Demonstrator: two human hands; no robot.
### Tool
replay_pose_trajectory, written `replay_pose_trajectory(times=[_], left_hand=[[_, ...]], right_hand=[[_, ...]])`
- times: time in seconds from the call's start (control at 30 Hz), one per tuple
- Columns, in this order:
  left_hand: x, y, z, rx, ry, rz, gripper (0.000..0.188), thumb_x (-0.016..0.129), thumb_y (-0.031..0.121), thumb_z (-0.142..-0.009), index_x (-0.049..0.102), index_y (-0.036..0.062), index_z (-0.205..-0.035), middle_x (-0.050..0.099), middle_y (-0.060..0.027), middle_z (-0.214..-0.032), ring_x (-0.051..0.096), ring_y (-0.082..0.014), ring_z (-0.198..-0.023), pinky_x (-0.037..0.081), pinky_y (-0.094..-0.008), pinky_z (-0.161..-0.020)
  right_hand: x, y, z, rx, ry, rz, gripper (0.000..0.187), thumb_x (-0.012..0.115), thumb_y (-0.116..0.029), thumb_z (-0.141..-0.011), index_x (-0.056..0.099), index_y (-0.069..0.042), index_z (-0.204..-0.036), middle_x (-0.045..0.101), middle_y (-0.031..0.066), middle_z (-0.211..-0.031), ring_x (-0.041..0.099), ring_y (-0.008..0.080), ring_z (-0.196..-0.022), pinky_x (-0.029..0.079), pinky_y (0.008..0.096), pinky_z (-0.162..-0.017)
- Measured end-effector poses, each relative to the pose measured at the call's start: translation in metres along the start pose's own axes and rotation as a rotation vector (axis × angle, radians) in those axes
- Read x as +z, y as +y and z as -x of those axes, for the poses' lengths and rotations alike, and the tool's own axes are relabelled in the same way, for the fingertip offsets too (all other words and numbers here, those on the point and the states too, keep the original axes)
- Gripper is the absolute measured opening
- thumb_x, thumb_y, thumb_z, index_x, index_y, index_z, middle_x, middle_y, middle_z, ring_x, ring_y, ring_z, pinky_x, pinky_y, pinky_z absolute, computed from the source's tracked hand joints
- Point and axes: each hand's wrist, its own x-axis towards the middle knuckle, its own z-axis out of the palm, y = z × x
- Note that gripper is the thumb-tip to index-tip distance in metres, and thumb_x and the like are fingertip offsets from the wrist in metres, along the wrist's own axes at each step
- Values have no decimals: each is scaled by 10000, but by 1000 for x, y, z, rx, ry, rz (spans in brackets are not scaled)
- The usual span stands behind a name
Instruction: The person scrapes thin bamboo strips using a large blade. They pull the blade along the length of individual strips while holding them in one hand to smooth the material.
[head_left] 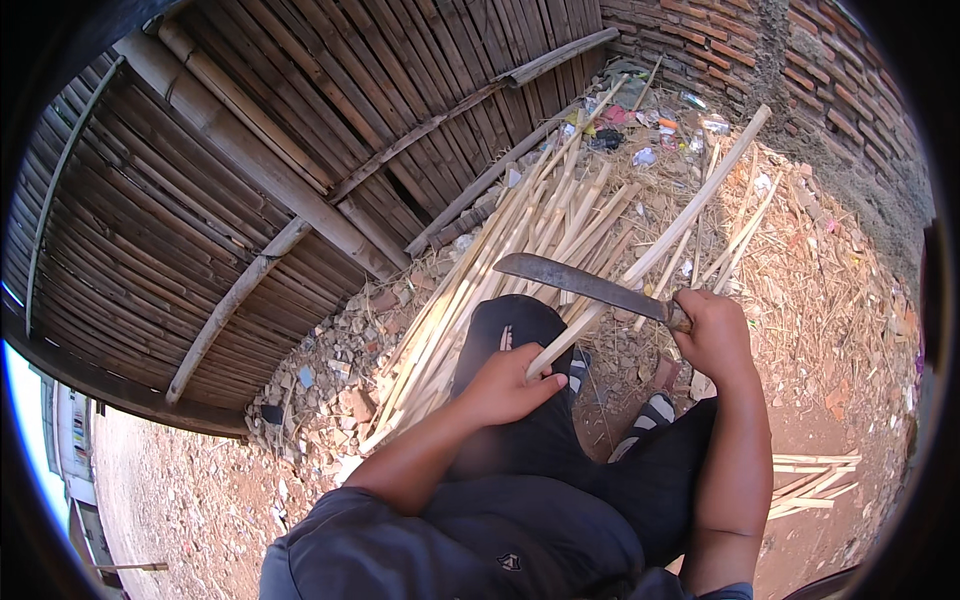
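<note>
My left hand (508, 385) is closed around the near end of a long pale bamboo strip (690, 212), just over my left knee. From there the strip slants up and away to the right, toward the brick wall. My right hand (712, 335) grips the short handle of a machete (590, 283). Its dark, broad blade points left and lies across the strip, a little beyond my left hand. Whether the edge bites into the strip cannot be made out.
Left of my legs lies a long pile of split bamboo strips (470, 290). A slatted bamboo wall (300, 110) rises at the left, a brick wall (845, 90) at the far right. Rubble, shavings and litter (645, 155) cover the ground. Shorter pieces (812, 470) lie at the right.
</note>
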Motion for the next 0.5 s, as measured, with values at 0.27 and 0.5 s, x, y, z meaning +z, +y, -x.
replay_pose_trajectory(times=[0.27, 0.5], left_hand=[[-3, 2, 3, -6, 0, -1, 371, 805, 368, -938, 647, 36, -984, 662, -75, -693, 638, -145, -626, 513, -327, -617], [-3, 4, 2, 9, -6, -2, 361, 809, 356, -939, 648, 35, -976, 671, -78, -715, 650, -146, -646, 516, -323, -628]], right_hand=[[-10, 28, -4, 176, 70, -26, 244, 777, -91, -772, 680, -69, -995, 695, 190, -890, 685, 434, -877, 545, 503, -756], [-11, 19, -2, 119, 18, -31, 269, 804, -106, -773, 678, -50, -1003, 703, 200, -916, 688, 432, -878, 549, 491, -766]])
